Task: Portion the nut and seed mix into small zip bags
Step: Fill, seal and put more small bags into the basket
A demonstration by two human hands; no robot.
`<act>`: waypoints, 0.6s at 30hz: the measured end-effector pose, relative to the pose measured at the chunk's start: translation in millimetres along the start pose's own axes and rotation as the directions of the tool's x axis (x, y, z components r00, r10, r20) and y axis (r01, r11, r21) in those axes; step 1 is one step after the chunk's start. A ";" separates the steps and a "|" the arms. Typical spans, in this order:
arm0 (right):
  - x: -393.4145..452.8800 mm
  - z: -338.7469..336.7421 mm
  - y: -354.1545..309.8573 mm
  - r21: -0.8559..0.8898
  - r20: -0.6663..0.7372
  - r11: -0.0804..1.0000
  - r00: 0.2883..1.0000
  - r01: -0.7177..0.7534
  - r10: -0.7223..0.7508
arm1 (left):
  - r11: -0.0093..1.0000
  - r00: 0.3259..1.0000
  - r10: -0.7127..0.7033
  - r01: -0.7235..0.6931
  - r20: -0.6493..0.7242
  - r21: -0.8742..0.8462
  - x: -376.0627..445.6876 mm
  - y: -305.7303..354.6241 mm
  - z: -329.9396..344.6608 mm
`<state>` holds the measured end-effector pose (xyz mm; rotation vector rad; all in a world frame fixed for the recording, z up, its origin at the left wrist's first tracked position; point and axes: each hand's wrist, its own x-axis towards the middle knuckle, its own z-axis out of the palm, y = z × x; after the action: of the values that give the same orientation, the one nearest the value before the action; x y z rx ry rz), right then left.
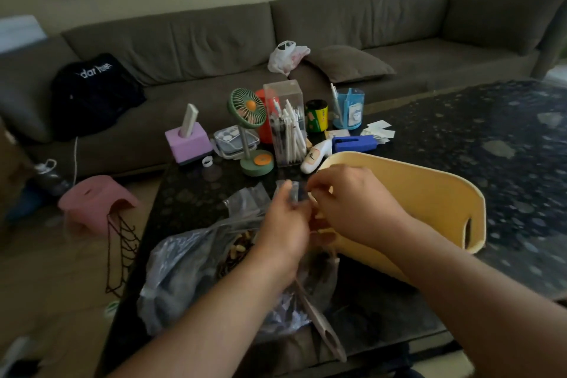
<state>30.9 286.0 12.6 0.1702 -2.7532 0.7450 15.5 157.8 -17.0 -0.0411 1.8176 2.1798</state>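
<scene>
A small clear zip bag (295, 192) is held up between both hands above the dark table. My left hand (283, 225) grips its left side, and my right hand (346, 196) pinches its top edge from the right. Below my left wrist lies a large clear plastic bag (181, 267), open, with the brown nut and seed mix (237, 250) showing inside. A beige scoop (322, 325) lies with its handle pointing toward me, its bowl hidden under my left arm. More clear bags (245, 198) lie just left of the hands.
A yellow tub (429, 202) stands right of my hands. Behind them crowd a green desk fan (250, 132), a clear pen box (287, 126), a purple block (188, 139), a blue stapler (354, 143) and small cups. A grey sofa (306, 40) runs behind the table; a pink stool (96, 202) stands on the floor at left.
</scene>
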 end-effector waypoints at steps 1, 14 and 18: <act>1.2 3.8 -5.8 0.026 -0.033 0.998 0.998 0.055 -0.055 | 0.996 0.998 0.041 -0.038 -0.044 0.078 6.9 12.3 -12.5; -1.5 100.5 -23.3 0.058 0.372 0.967 0.894 0.246 -0.250 | -0.096 1.000 -0.021 0.006 -0.008 0.995 112.2 18.0 -128.2; 3.7 99.7 -21.9 0.064 0.309 0.971 0.921 0.231 -0.240 | -0.123 0.998 0.063 0.033 -0.026 0.992 118.4 4.6 -128.3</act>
<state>7.6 216.2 -58.3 0.6690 -2.9417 0.7422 -120.4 58.2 -63.3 0.2581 2.9655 0.0864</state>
